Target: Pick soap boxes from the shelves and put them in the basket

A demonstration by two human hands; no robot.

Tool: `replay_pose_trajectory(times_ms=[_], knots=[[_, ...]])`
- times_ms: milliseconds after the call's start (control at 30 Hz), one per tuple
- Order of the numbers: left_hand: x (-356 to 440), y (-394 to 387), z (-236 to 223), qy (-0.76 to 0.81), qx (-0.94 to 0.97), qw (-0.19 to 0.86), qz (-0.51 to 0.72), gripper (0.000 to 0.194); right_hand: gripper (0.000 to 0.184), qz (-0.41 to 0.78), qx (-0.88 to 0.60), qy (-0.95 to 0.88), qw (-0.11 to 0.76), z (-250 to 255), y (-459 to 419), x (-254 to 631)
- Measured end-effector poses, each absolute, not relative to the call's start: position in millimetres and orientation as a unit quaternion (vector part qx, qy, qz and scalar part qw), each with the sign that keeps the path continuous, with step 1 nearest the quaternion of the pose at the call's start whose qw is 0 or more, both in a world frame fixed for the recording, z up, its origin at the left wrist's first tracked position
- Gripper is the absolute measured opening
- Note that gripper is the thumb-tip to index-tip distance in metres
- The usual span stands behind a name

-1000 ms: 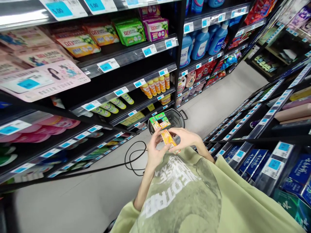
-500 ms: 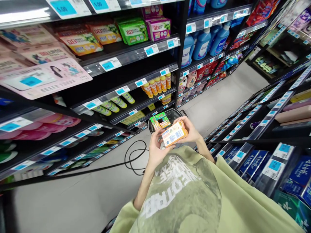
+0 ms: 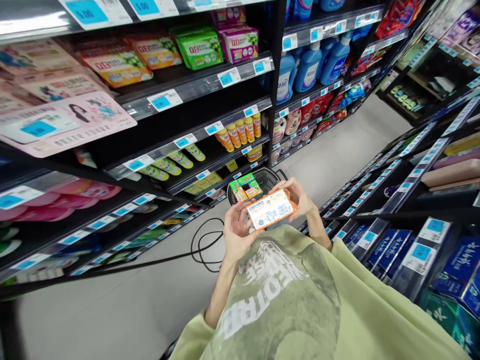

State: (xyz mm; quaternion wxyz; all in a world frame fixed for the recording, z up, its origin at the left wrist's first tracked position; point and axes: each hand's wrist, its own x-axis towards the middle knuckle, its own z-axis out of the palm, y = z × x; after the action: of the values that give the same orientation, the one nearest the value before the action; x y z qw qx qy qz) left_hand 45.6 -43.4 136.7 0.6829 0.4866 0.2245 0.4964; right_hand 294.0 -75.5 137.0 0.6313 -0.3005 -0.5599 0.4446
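Between my two hands is an orange-and-white soap pack (image 3: 271,209), its printed white side facing up at me. The fingers of my left hand (image 3: 238,227) grip its left end, and my right hand (image 3: 300,200) holds the right end, where orange wrapper shows. Just beyond the pack, a black shopping basket (image 3: 267,176) stands on the floor, partly hidden by my hands. Green-and-orange soap packs (image 3: 247,187) lie in its left part.
Shelves on the left carry soap packs (image 3: 198,47), yellow-orange bottles (image 3: 240,132) and blue detergent bottles (image 3: 309,67). A black cable (image 3: 200,249) loops across the grey floor (image 3: 123,310). Blue boxes (image 3: 390,252) line the shelf close on my right.
The soap pack has been turned in my hands, so a different printed white side now faces up. Both hands still hold it, and the view has shifted slightly.
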Motion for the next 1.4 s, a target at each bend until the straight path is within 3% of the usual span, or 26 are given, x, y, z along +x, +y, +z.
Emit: replay_pose_trajectory(times_ms=[200, 500, 933, 1400], knots=[[46.1, -44.2, 140.9, 0.237, 0.486, 0.674, 0.504, 0.091, 0.108, 0.455, -0.339, -0.548, 0.614, 138.5, -75.7, 295.1], [46.9, -44.5, 143.2, 0.261, 0.475, 0.664, 0.515, 0.078, 0.095, 0.477, -0.377, -0.538, 0.584, 144.0, -80.4, 293.7], [47.9, -44.4, 138.4, 0.251, 0.466, 0.675, 0.514, 0.088, 0.103, 0.464, -0.354, -0.559, 0.589, 138.4, -81.8, 303.8], [50.2, -43.8, 140.4, 0.259, 0.473, 0.672, 0.507, 0.085, 0.107, 0.467, -0.384, -0.538, 0.587, 141.4, -83.8, 304.0]])
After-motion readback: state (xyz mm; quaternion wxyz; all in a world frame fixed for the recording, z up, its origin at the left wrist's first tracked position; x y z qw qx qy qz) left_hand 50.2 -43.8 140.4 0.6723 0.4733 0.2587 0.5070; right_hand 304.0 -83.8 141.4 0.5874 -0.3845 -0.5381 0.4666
